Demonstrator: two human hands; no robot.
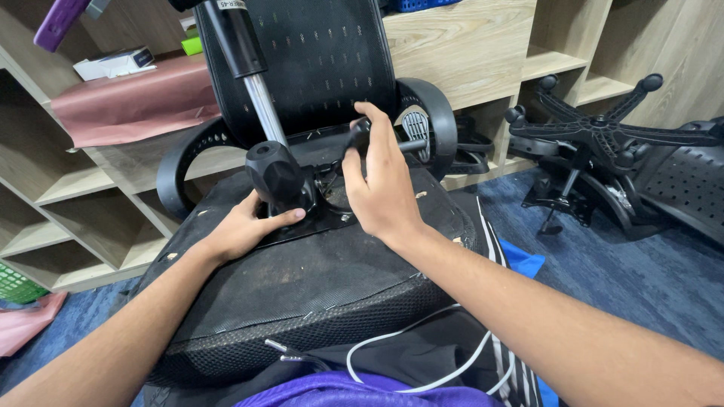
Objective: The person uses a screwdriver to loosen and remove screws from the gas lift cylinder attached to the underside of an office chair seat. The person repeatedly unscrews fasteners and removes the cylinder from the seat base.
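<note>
An upturned black office chair seat (302, 279) lies in front of me, underside up. A black metal mechanism plate (320, 215) is fixed to it, with a gas lift cylinder (260, 98) rising from a black housing (275, 175). My left hand (245, 226) rests flat on the plate at the base of the housing. My right hand (381, 181) is closed around a black lever handle (360, 136) that sticks out of the mechanism. The mesh backrest (317, 60) and curved armrests (434, 113) stand behind.
Wooden shelving (467, 45) runs along the back, holding a pink sheet (136, 102) and a white box (113, 64). A black five-star chair base (603, 136) and other chair parts lie on the blue carpet at right. A white cable (407, 347) crosses my lap.
</note>
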